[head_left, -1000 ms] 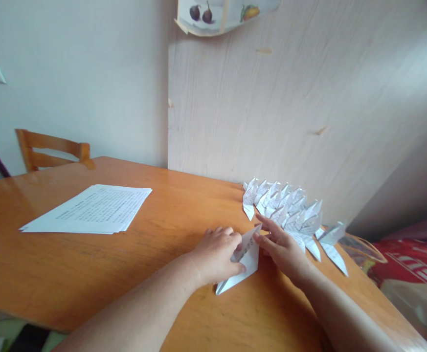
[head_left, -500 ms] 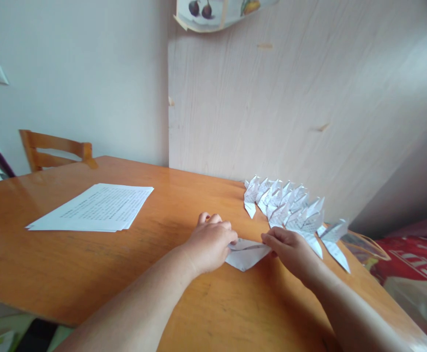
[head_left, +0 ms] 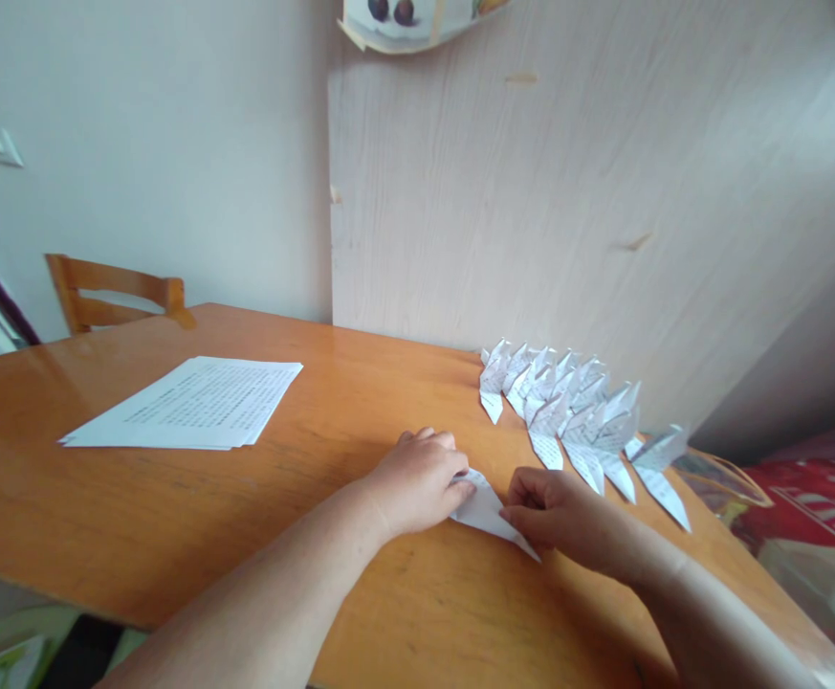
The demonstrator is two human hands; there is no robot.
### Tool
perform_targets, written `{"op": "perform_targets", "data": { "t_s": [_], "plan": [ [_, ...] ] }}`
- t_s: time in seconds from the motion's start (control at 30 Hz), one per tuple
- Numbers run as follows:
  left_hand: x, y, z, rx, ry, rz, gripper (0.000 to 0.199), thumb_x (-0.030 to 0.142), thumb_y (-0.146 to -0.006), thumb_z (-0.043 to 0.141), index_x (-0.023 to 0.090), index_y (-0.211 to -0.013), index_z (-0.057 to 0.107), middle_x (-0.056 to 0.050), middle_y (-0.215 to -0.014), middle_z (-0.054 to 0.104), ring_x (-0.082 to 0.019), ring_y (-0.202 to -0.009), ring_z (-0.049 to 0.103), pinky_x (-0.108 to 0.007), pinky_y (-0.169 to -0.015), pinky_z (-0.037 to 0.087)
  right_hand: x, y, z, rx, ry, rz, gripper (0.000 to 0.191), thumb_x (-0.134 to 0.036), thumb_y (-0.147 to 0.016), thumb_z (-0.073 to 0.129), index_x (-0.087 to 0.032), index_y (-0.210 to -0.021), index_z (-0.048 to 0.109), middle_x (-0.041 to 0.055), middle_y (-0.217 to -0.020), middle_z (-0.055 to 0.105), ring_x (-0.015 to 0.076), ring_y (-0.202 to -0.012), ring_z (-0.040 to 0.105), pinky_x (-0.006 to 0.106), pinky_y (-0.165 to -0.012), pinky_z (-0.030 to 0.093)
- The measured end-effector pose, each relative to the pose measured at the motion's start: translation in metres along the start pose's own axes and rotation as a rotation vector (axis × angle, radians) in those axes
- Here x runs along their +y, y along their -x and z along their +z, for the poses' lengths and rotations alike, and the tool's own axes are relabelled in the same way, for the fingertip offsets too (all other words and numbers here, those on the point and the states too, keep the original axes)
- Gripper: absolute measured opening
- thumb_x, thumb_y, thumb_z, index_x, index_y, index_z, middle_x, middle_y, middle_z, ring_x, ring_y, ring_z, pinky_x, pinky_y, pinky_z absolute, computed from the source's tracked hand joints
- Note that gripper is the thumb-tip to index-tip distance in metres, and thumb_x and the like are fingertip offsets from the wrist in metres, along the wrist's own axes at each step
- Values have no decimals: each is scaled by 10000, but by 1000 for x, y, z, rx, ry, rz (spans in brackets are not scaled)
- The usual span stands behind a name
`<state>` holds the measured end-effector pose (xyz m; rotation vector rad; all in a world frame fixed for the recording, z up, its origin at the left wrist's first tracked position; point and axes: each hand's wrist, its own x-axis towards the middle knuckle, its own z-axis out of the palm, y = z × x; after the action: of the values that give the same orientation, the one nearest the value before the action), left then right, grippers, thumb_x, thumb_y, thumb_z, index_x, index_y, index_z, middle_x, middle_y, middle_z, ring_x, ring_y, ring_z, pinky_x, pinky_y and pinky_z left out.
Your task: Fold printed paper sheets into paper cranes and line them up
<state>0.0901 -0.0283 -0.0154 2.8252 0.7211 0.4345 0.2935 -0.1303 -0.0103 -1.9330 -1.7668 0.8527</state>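
Since half a second ago, the small folded white paper piece (head_left: 487,511) has been turned on the table: its broad point, then aimed at the near edge, has been replaced by a long narrow tip directed toward the right edge and the near edge. The right hand (head_left: 559,515) has been brought slightly nearer to the near edge, while the left hand (head_left: 421,480) has been kept in almost the same place. The folded paper is laid on the orange-brown wooden table (head_left: 388,603), right of its middle and well in from the far edge. Its left end is gripped by the left hand, with the thumb placed on top and the other fingers bent. Its upper side is gripped by the thumb and forefinger of the right hand, the remaining fingers being curled in; the narrow tip is left uncovered below them.

Toward the far right corner, a close-set group of folded printed-paper shapes with upright points (head_left: 567,402) is ranged near the far edge; one similar white printed-paper shape (head_left: 662,477) is set slightly apart, nearest the right edge. Between the far left corner and the near edge, a flat stack of white printed sheets (head_left: 191,407) is laid. Beyond the right edge, a red bag with white markings (head_left: 815,512) is seen.
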Motion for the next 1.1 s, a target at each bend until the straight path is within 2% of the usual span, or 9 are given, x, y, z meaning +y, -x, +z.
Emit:
{"op": "perform_targets", "data": {
  "t_s": [0.23,0.43,0.63,0.77,0.87,1.1],
  "plan": [
    [-5,-2,1,-37,79,18,239,422,-901,622,264,-1058,710,-52,-1008,611,-245,-1011,557,-361,-877,442,5,-2,-7,-129,-62,22,130,-272,-811,627,-193,-753,541,-48,-635,497,96,-561,411,224,-477,282],
    [-7,-2,1,-43,115,24,240,409,-893,639,260,-1070,704,-48,-1021,608,-237,-1024,555,-353,-889,444,-5,2,-13,-136,11,-8,152,-268,-784,662,-189,-732,543,-39,-666,521,104,-607,434,229,-519,289],
    [-7,-2,1,-47,110,30,222,398,-887,645,260,-1049,706,-46,-1031,609,-232,-1022,558,-348,-898,445,-5,8,-17,-153,-140,-72,101,-258,-837,589,-190,-763,576,-34,-661,542,104,-599,438,224,-531,313],
    [-7,-2,0,-61,115,9,253,413,-880,653,259,-1073,707,-50,-1067,608,-239,-1045,555,-354,-917,446,-8,10,-17,-241,-301,-12,191,-307,-866,552,-184,-730,607,-40,-573,530,89,-502,396,227,-477,272],
    [-7,-2,0,-65,112,5,266,429,-879,651,259,-1076,707,-52,-1071,608,-242,-1052,553,-358,-923,444,-11,10,-15,-257,-392,47,260,-356,-860,557,-187,-665,588,-48,-513,496,83,-450,349,236,-446,237],
    [-8,-2,2,-56,109,21,256,407,-879,648,254,-1079,691,-48,-1062,609,-239,-1043,551,-362,-916,436,-10,9,-8,-272,-313,76,349,-399,-869,550,-195,-586,527,-44,-500,505,81,-449,358,240,-463,254]
  ]
}}
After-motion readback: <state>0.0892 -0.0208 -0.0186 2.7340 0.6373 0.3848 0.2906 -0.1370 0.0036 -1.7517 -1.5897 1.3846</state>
